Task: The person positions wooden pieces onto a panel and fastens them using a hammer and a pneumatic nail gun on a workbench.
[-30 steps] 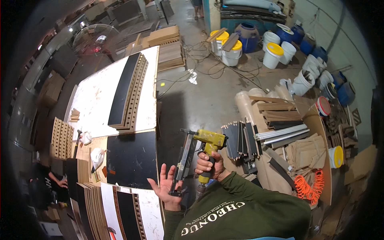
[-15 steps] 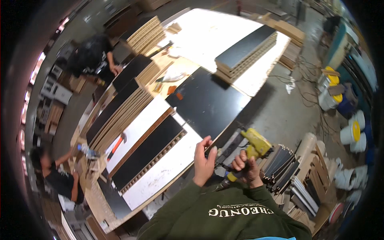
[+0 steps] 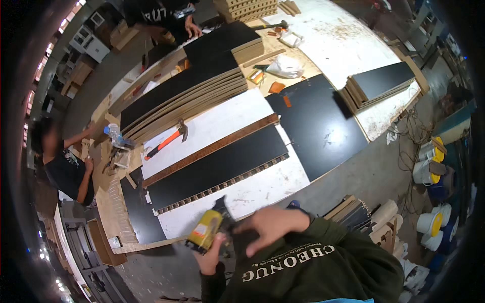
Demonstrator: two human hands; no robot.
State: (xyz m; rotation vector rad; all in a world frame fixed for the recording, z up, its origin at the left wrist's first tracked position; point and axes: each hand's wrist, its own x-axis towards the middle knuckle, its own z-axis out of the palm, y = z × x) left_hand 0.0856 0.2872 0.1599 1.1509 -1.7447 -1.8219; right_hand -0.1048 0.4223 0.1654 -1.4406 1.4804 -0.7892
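My left hand grips a yellow-and-black power tool that looks like a nail gun, its dark end up at the table's near edge. My right hand reaches across from the right, fingers and thumb apart, close to the tool's dark side; motion blur hides whether they touch. Just beyond lies a long black panel with a notched strip along its near edge. A brown strip lies along its far side. Both rest on a white board.
An orange-handled claw hammer lies beside stacked black-topped boards. A large black panel and another board stack are farther right. Two people work at the far and left sides. Lidded buckets and cables stand on the right-hand floor.
The nail gun has passed from my right hand to my left and moved left, to the table's near edge. My right hand is now empty, and the view has shifted.
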